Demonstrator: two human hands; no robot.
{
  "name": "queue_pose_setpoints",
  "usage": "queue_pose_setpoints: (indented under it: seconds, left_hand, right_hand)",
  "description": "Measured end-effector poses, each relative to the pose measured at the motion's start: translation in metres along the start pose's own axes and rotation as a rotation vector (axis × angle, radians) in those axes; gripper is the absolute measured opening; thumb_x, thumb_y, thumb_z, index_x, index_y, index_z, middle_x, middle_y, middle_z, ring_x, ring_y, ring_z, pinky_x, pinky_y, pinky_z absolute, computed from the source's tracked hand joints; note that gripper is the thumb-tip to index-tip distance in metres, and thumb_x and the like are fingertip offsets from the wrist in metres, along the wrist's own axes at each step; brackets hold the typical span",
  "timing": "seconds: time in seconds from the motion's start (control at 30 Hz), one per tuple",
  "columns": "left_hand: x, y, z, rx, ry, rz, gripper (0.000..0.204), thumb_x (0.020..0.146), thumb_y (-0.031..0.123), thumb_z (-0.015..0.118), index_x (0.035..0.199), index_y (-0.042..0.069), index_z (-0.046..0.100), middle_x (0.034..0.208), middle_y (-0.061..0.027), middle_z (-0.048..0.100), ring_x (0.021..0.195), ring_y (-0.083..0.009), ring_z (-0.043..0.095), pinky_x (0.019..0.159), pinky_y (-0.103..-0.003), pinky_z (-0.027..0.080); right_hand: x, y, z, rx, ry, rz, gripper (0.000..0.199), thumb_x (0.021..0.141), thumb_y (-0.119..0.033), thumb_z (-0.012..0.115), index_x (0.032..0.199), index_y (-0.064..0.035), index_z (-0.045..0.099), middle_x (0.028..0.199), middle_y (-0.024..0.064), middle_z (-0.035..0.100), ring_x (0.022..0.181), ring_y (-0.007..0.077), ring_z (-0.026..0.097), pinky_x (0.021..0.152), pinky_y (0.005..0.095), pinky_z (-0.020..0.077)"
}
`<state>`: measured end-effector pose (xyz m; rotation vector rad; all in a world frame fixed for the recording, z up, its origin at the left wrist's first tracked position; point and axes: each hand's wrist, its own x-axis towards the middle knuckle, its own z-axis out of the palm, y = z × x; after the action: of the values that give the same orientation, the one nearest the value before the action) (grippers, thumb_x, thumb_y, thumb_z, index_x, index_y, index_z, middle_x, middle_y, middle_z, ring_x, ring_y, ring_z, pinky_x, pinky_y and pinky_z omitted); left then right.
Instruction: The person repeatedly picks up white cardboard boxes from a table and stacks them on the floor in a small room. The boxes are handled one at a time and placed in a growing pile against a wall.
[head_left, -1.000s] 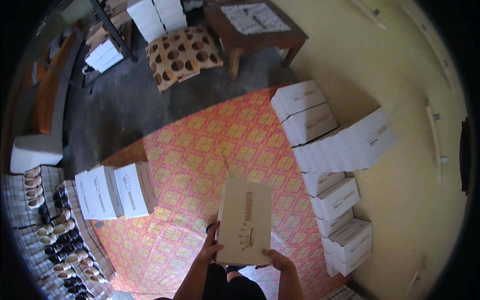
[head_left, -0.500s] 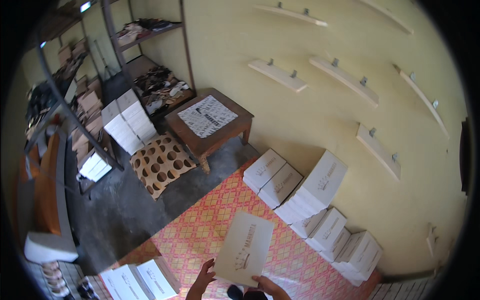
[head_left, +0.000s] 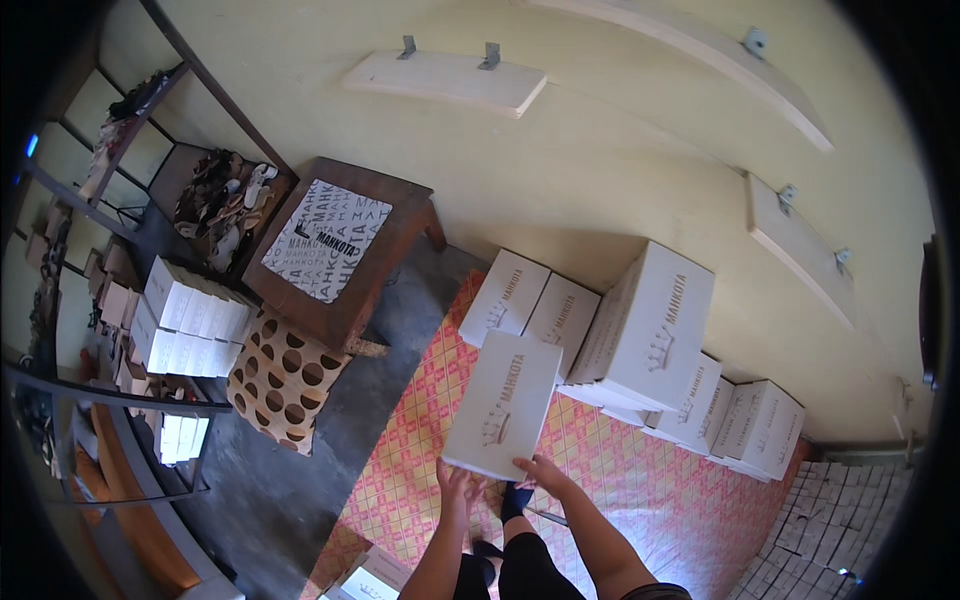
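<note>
A flat white cardboard box (head_left: 503, 405) with a printed crown is held out in front of me, slanting away over the patterned mat. My right hand (head_left: 541, 474) grips its near right corner, thumb on top. At the near left corner is my left hand (head_left: 459, 484), its fingers against the lower edge and partly hidden beneath. The box's far end overlaps two white boxes (head_left: 528, 297) in my view. Just right of them rises a taller stack of white boxes (head_left: 650, 335) against the wall.
More white boxes (head_left: 757, 428) line the wall to the right, with many small boxes (head_left: 840, 530) beyond. At left stand a wooden table (head_left: 400, 230), a spotted cushion (head_left: 285, 380) and a metal rack (head_left: 215, 90). Wooden shelves (head_left: 450, 80) jut from the wall. Another white box (head_left: 370, 578) lies near my left.
My view has moved closer to the wall stacks. The held box has come nearer to them, and my left hand, apart from the box before, now touches its near left corner.
</note>
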<state>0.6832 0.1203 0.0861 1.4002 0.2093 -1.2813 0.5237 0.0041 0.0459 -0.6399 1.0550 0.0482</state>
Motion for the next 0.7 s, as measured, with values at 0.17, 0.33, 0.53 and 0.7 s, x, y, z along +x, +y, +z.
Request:
queue_pose_setpoints:
  seconds: [0.17, 0.33, 0.53, 0.7]
  left_hand:
    - [0.134, 0.056, 0.001, -0.033, -0.076, -0.146, 0.059, 0.081, 0.035, 0.058, 0.131, 0.024, 0.027, 0.128, -0.0064, 0.037, 0.096, -0.032, 0.056, 0.073, -0.035, 0.046]
    - [0.248, 0.1, 0.009, 0.093, -0.207, -0.325, 0.058, 0.081, 0.043, 0.054, 0.13, 0.022, 0.032, 0.132, -0.0055, 0.036, 0.104, -0.0345, 0.051, 0.078, -0.041, 0.044]
    - [0.307, 0.137, 0.041, 0.177, -0.208, -0.506, 0.06, 0.082, 0.057, 0.042, 0.127, 0.018, 0.037, 0.134, -0.0027, 0.036, 0.113, -0.0328, 0.046, 0.093, -0.043, 0.03]
    - [0.351, 0.155, 0.057, 0.049, -0.245, -0.49, 0.065, 0.08, 0.06, 0.044, 0.127, 0.015, 0.036, 0.132, 0.0017, 0.035, 0.114, -0.0319, 0.043, 0.089, -0.039, 0.033]
  right_hand:
    - [0.09, -0.057, -0.015, -0.145, 0.131, -0.029, 0.063, 0.078, -0.046, 0.059, 0.117, 0.0016, 0.045, 0.095, 0.0128, 0.061, 0.074, 0.0201, 0.063, 0.066, 0.0302, 0.0458]
    - [0.168, -0.098, -0.027, -0.031, 0.249, -0.045, 0.063, 0.077, -0.046, 0.061, 0.116, 0.0009, 0.046, 0.094, 0.0127, 0.061, 0.073, 0.0189, 0.062, 0.059, 0.0272, 0.0462]
    - [0.219, -0.108, -0.026, 0.343, 0.456, -0.129, 0.051, 0.077, -0.038, 0.063, 0.112, -0.0031, 0.05, 0.09, 0.0068, 0.058, 0.073, 0.0136, 0.054, 0.063, 0.0283, 0.0445]
    - [0.244, -0.136, -0.001, 0.609, 0.61, -0.207, 0.049, 0.079, -0.035, 0.061, 0.114, -0.0036, 0.049, 0.095, 0.0083, 0.056, 0.081, 0.0154, 0.054, 0.066, 0.0287, 0.0438]
